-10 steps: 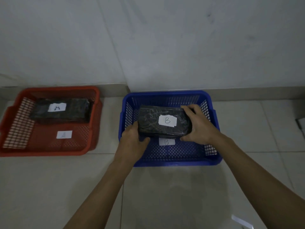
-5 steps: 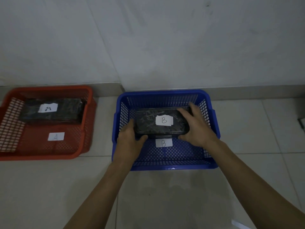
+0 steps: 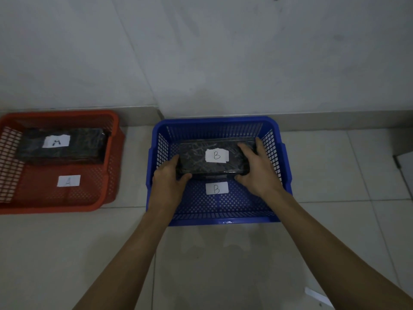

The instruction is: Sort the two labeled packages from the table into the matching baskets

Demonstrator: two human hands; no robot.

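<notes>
A black wrapped package with a white "B" label (image 3: 196, 161) lies inside the blue basket (image 3: 220, 219), toward its far side. My left hand (image 3: 168, 183) grips its left end and my right hand (image 3: 257, 171) grips its right end. A second white "B" label (image 3: 216, 188) is stuck on the basket floor just in front of the package. In the red basket (image 3: 67, 205) at the left rests another black package with a white label (image 3: 60, 146), behind an "A" label (image 3: 68, 181) on that basket's floor.
Both baskets stand on a pale tiled floor against a grey wall (image 3: 201, 52) with a low skirting. A pale object's edge (image 3: 405, 162) shows at the far right, and a small white scrap (image 3: 315, 294) lies on the floor at the lower right.
Both hands have lowered the "B" package deeper into the blue basket, toward its far side. The view has shifted slightly to the right.
</notes>
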